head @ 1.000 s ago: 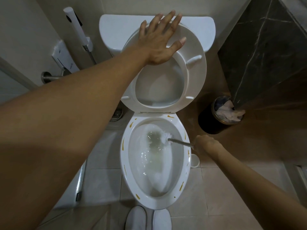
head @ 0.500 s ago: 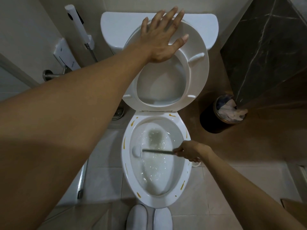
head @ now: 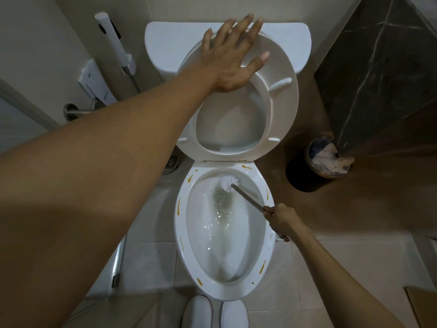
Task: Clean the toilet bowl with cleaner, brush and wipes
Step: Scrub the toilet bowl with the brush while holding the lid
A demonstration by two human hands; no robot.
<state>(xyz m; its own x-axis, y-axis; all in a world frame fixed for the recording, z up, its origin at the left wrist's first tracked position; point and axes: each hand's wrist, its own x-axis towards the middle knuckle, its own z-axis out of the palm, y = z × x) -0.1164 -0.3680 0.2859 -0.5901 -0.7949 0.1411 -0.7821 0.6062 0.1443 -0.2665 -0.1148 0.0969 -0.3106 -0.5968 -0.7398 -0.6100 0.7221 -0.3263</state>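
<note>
The white toilet bowl (head: 183, 233) stands open below me, with yellow-orange streaks on its rim and water in the basin. My left hand (head: 233, 55) presses flat, fingers spread, against the raised seat (head: 282, 107) and holds it upright against the tank (head: 170, 43). My right hand (head: 280, 221) grips the handle of the toilet brush (head: 247, 195) at the bowl's right rim. The brush's white head (head: 228, 183) touches the inner wall at the back of the bowl.
A dark waste bin (head: 305, 176) full of crumpled paper stands on the floor to the right, beside a dark marble wall (head: 378, 67). A bidet sprayer (head: 113, 41) hangs on the left wall. My white slippers (head: 212, 313) are at the bowl's front.
The brush head swept from the left side of the bowl to the back. My right hand moved back to the right rim. My left hand stayed on the seat.
</note>
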